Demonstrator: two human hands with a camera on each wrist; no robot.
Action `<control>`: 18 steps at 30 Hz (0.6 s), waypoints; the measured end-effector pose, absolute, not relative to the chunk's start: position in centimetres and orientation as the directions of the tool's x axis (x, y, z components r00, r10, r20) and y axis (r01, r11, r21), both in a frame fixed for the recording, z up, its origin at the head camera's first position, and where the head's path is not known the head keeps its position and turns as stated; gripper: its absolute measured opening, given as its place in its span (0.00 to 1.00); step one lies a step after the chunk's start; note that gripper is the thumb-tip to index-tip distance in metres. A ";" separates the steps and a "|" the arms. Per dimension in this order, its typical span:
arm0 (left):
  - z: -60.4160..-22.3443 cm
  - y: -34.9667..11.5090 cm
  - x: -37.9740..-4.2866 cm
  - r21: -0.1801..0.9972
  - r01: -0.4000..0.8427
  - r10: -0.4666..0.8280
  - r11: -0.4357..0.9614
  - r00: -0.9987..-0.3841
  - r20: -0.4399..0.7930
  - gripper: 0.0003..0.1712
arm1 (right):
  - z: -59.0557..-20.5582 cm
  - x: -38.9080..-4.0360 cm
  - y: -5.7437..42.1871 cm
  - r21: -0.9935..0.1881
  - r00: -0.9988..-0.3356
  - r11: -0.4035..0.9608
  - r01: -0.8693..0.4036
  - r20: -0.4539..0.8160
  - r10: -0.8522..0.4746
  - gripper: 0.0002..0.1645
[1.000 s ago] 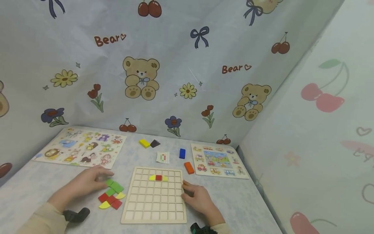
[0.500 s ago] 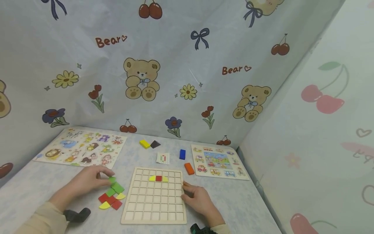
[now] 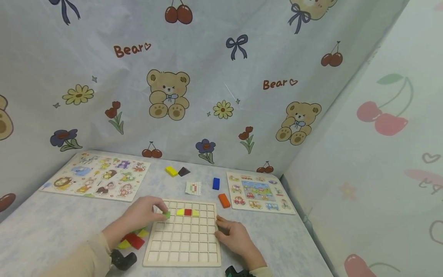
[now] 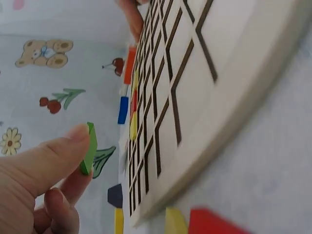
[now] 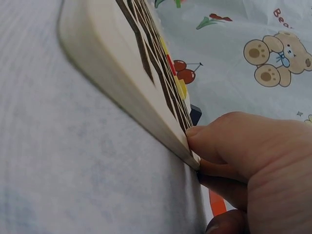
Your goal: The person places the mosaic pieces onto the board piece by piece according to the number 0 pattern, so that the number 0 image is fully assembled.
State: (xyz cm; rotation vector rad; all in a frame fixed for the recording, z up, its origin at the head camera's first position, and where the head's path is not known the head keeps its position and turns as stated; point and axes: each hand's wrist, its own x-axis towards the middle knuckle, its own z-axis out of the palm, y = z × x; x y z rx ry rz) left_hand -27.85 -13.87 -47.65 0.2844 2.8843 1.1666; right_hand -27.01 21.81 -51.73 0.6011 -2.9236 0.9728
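Observation:
My left hand (image 3: 143, 213) pinches a small green tile (image 4: 88, 148) between thumb and fingertips, held over the upper left of the wooden grid board (image 3: 181, 256). In the left wrist view the tile is apart from the board's surface. A red square tile (image 3: 188, 212) lies in the board's upper rows, flanked by two yellow quarter-round tiles, one of them the right yellow tile (image 3: 195, 212). At the board's right edge, my right hand (image 3: 237, 236) grips the rim, thumb on top. Beside the board's left edge lie loose red tiles (image 3: 135, 241) and yellow tiles, partly hidden by my left arm.
Behind the board lies a small printed pattern card (image 3: 194, 188). Around it are a yellow block (image 3: 171, 171), a dark block (image 3: 184, 171), a blue block (image 3: 216, 183) and an orange block (image 3: 224, 201). An animal puzzle (image 3: 98, 175) lies back left, a vehicle puzzle (image 3: 259, 192) right.
My left hand has picked up a green tile from the loose pile and carried it right, over the board. My right hand has stayed at the board's right edge.

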 end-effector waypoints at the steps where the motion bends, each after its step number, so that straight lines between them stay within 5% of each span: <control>1: -47.8 -13.2 -28.0 0.688 0.161 0.172 0.708 -0.984 0.053 0.11 | -51.7 -27.0 21.8 -0.577 -0.927 0.735 -0.356 0.120 -0.355 0.27; 18: -50.3 -9.5 -28.8 0.635 0.295 0.281 0.714 -0.952 0.126 0.07 | -51.4 -26.9 21.8 -0.582 -0.917 0.718 -0.382 0.141 -0.374 0.27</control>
